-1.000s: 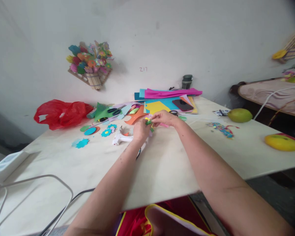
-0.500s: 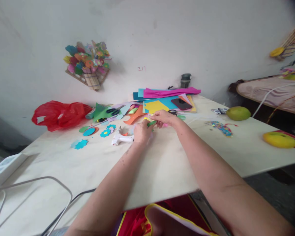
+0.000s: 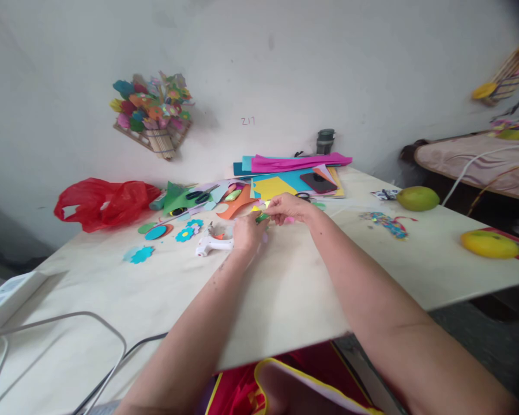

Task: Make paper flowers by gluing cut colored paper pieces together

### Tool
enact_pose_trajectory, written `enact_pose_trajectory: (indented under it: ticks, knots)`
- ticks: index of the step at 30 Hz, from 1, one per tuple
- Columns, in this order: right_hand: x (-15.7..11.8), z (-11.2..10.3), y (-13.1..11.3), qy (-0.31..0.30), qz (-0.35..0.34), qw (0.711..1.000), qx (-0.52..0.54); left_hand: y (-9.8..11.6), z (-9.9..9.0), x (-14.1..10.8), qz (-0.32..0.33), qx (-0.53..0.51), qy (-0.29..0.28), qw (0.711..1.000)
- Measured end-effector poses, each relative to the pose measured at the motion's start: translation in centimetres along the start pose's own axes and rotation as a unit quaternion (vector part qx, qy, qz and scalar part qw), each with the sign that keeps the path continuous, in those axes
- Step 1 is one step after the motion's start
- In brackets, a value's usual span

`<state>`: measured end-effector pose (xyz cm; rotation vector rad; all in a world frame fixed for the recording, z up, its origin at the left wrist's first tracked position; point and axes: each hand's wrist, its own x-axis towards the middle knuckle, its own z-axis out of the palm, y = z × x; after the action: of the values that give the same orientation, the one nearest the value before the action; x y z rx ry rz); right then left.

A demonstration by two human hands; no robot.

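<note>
A small green piece (image 3: 262, 218), paper by its look, is pinched between my two hands over the middle of the table. My left hand (image 3: 247, 233) is closed on its left side, with the fingertips partly hidden behind the hand. From the right, my right hand (image 3: 286, 208) grips the same piece between thumb and fingers. Just left of my left hand lies a white glue gun (image 3: 211, 245). Blue paper flowers (image 3: 185, 233) with yellow centres sit farther left. Beyond the hands are an orange paper sheet (image 3: 237, 206) and a yellow paper sheet (image 3: 273, 188).
Dark scissors (image 3: 199, 196) and a red plastic bag (image 3: 106, 202) lie at the back left. A phone (image 3: 319, 183) rests on stacked paper. Two mango-like fruits, one green (image 3: 417, 198) and one yellow (image 3: 489, 244), are at the right. Cables (image 3: 90, 314) loop across the front left.
The hands have drawn slightly closer together around the green piece, and its visible part now looks smaller. The view has shifted a little; other things stay in place.
</note>
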<state>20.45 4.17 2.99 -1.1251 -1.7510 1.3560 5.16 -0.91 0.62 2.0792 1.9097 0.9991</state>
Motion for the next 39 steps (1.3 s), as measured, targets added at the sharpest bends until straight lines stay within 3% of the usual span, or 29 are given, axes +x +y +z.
enact_pose_trajectory:
  ticks: [7,12,16,21,29,39]
  knots:
    - [0.1,-0.2,0.1,0.001,0.007,1.0,0.014,0.0,0.0,0.0,0.012,0.005,-0.014,1.0]
    - [0.0,-0.4,0.2,-0.031,0.005,0.999,0.018,-0.3,0.1,0.1,0.006,0.003,-0.001,1.0]
    - [-0.3,-0.8,-0.1,-0.022,-0.024,0.999,-0.01,-0.7,0.0,0.4,-0.006,-0.034,0.001,0.999]
    - [-0.9,-1.2,-0.9,-0.033,-0.114,0.991,-0.061,-1.2,-0.6,1.0,-0.009,-0.17,-0.066,0.983]
    - [-0.2,-1.5,-1.8,-0.14,-0.102,0.98,-0.095,-2.2,-1.5,1.4,-0.033,-0.266,-0.16,0.95]
    - [0.3,-0.8,-3.4,-0.099,-0.136,0.968,-0.188,-3.1,-2.4,1.8,-0.045,-0.383,-0.21,0.898]
